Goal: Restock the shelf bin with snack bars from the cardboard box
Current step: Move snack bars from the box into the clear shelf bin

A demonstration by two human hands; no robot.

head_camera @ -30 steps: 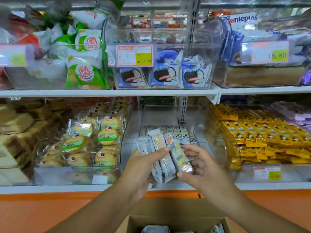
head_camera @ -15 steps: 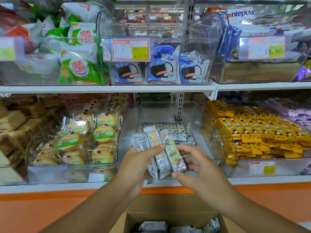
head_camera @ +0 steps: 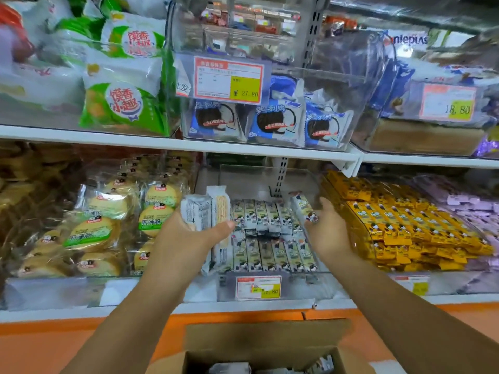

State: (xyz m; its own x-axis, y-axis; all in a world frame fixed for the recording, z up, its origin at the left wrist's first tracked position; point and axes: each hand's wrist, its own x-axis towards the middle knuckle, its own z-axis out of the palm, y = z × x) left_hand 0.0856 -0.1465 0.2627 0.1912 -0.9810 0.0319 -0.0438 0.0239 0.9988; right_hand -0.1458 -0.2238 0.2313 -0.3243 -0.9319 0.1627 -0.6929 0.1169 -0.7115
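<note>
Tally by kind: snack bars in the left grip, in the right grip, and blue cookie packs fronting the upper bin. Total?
Left grip, snack bars: 2
Right grip, snack bar: 1
Upper bin front row, blue cookie packs: 3
Total: 6

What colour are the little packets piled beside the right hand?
The packets are yellow, seen in the head view.

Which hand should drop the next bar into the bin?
Right. The right hand holds a single bar over the rows in the bin; the left hand grips the spare stack.
</note>
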